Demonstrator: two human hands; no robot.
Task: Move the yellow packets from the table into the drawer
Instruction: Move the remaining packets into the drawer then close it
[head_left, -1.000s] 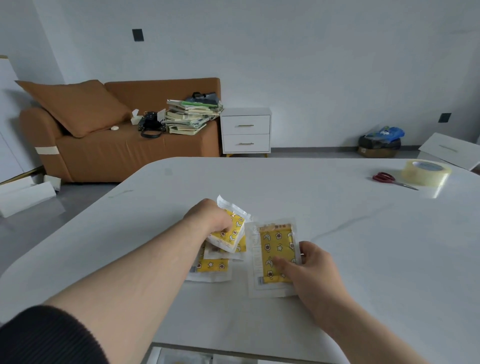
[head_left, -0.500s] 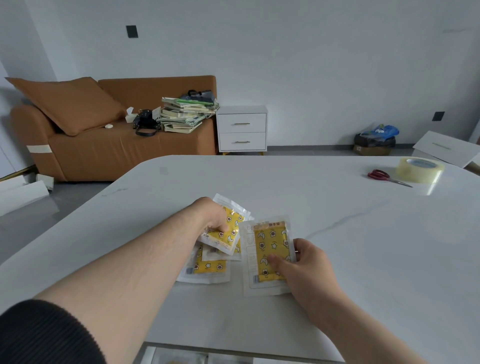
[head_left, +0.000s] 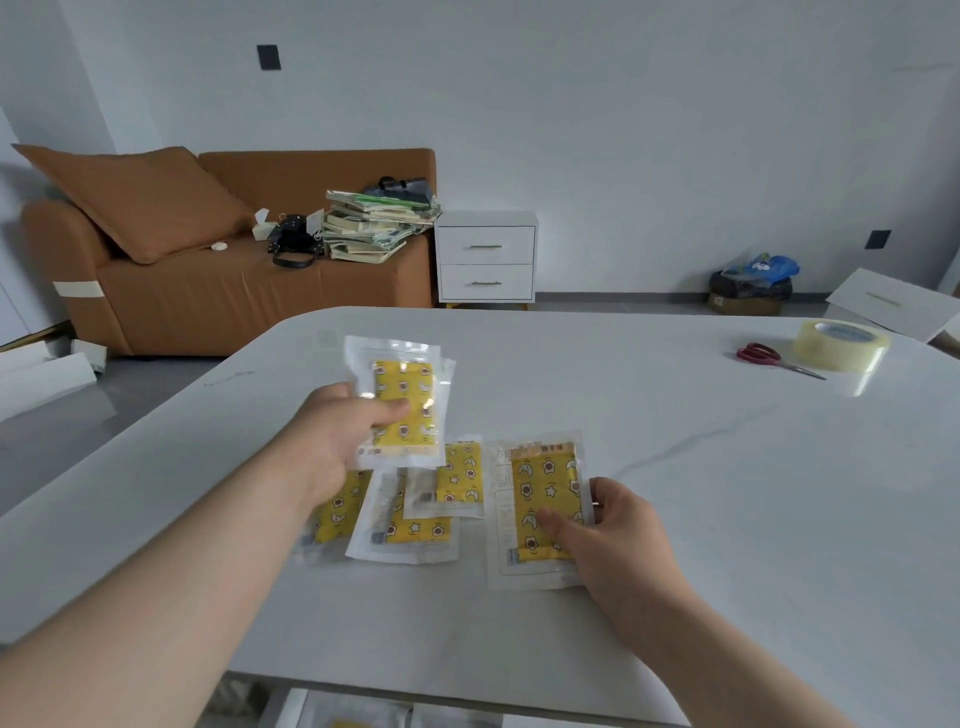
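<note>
Above the table (head_left: 675, 493) — left hand (head_left: 337, 441), lifted packet (head_left: 402, 400)

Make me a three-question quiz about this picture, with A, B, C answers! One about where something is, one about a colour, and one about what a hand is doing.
1. Where is the roll of tape?
A. On the sofa
B. On the table, beside the scissors
C. On the floor

2. What colour are the scissors' handles?
A. Red
B. Blue
C. Green

3. What is the left hand doing?
A. Resting flat and empty on the table
B. Holding the tape
C. Holding a yellow packet up off the table

Answers:
1. B: the roll sits on the white table, right next to the scissors.
2. A: the handle loops are red.
3. C: its grip pinches a raised packet above the packets lying flat.
</note>
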